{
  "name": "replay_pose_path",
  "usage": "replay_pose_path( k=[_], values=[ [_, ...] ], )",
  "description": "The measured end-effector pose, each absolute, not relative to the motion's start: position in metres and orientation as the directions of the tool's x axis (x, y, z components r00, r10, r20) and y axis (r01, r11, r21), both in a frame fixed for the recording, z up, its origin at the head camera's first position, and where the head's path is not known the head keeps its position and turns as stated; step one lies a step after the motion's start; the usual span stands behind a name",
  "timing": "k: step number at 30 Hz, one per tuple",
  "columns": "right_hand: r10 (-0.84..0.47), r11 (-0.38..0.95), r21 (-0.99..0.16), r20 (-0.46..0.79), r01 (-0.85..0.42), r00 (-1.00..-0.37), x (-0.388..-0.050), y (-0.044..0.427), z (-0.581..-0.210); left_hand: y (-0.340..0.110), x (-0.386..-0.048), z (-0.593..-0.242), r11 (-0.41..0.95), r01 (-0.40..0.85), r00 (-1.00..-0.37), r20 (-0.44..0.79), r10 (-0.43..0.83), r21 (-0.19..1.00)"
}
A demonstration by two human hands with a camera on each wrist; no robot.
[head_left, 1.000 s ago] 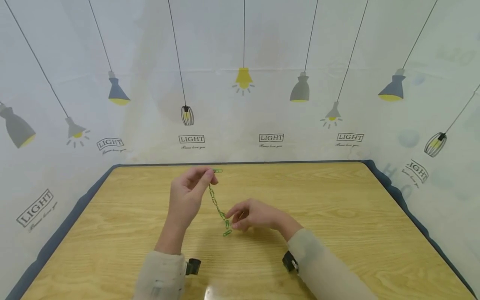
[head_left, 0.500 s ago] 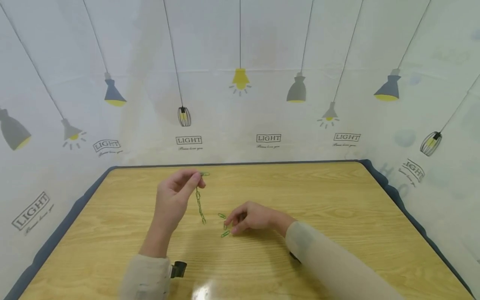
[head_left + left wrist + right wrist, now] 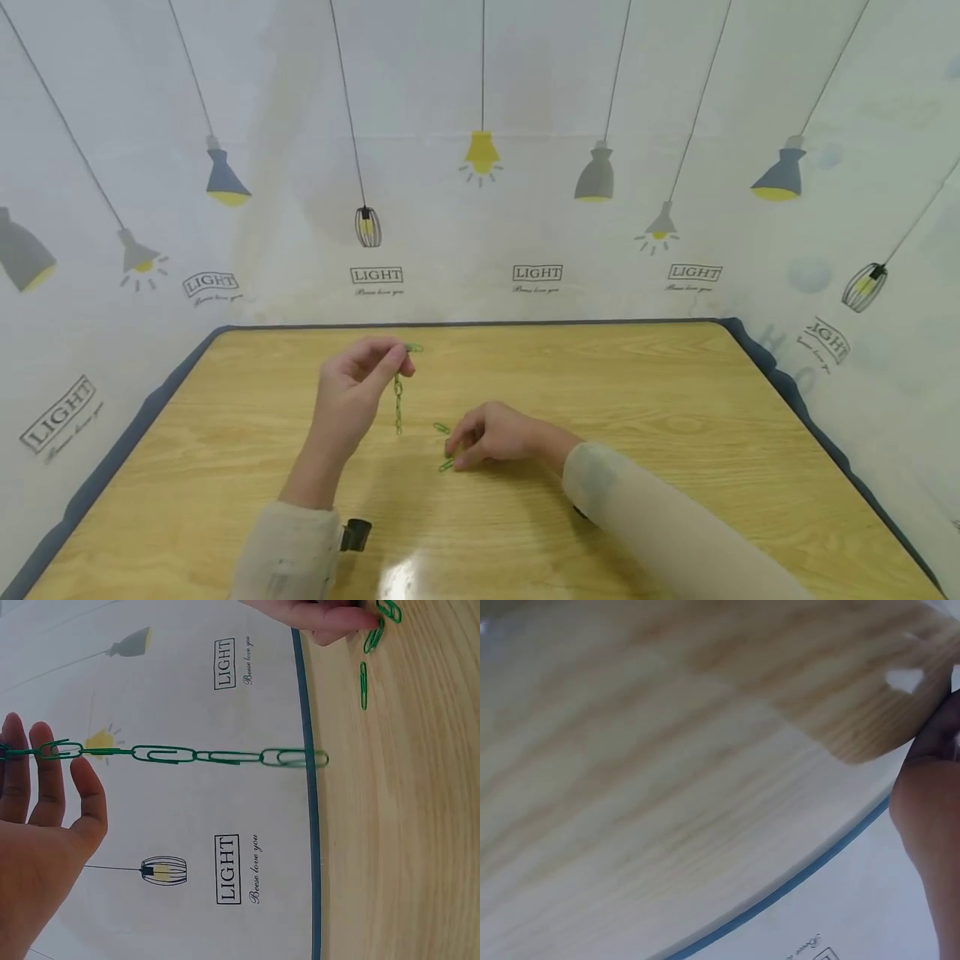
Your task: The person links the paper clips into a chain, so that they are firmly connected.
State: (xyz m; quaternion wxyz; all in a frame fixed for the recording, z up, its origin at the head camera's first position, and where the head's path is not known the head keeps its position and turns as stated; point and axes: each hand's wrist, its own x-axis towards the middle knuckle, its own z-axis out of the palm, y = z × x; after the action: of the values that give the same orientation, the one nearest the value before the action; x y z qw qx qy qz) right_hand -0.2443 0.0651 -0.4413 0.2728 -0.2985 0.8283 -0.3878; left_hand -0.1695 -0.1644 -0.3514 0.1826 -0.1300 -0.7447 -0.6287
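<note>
High over the table, my left hand [image 3: 356,383] pinches a chain of green paper clips [image 3: 398,406] between thumb and fingers. The chain hangs straight down, and one clip end [image 3: 415,347] sticks out past the fingertips. In the left wrist view the linked paper clips [image 3: 165,754] stretch away from the fingers. My right hand [image 3: 498,433] is low at the tabletop, thumb and forefinger apart, its fingertips at a few loose green paper clips. One loose clip [image 3: 442,428] lies behind the fingers and another [image 3: 446,466] in front; a third is partly covered by the forefinger.
The wood-grain table [image 3: 637,383] has a dark blue edging [image 3: 480,324] along its back and sides. Pale wall sheeting [image 3: 420,100] printed with lamps rises around it. A small black device [image 3: 356,535] sits at the left cuff.
The left hand has drawn the chain leftward and away from the right hand, and the chain now hangs straight. The right hand has stayed by the loose clips, shifting slightly left.
</note>
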Motion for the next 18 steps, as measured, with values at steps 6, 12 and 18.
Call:
replay_pose_path(
  k=[6, 12, 18],
  values=[
    [-0.703, 0.542, -0.777, -0.211, -0.32, -0.679, -0.2408, 0.0617, -0.4398, -0.1654, -0.1694, -0.3532, 0.175, 0.405, -0.908, 0.417, -0.035, 0.897],
    [-0.723, 0.538, -0.77, -0.213, -0.342, -0.657, -0.2406, 0.0634, -0.4394, -0.1658, -0.1703, -0.3532, 0.169, 0.403, -0.911, 0.412, -0.025, 0.9],
    [-0.727, 0.537, -0.794, -0.264, -0.286, -0.634, -0.2423, 0.0682, -0.4358, -0.1644, -0.1748, -0.3546, 0.193, 0.402, -0.913, 0.409, 0.006, 0.895]
  ],
)
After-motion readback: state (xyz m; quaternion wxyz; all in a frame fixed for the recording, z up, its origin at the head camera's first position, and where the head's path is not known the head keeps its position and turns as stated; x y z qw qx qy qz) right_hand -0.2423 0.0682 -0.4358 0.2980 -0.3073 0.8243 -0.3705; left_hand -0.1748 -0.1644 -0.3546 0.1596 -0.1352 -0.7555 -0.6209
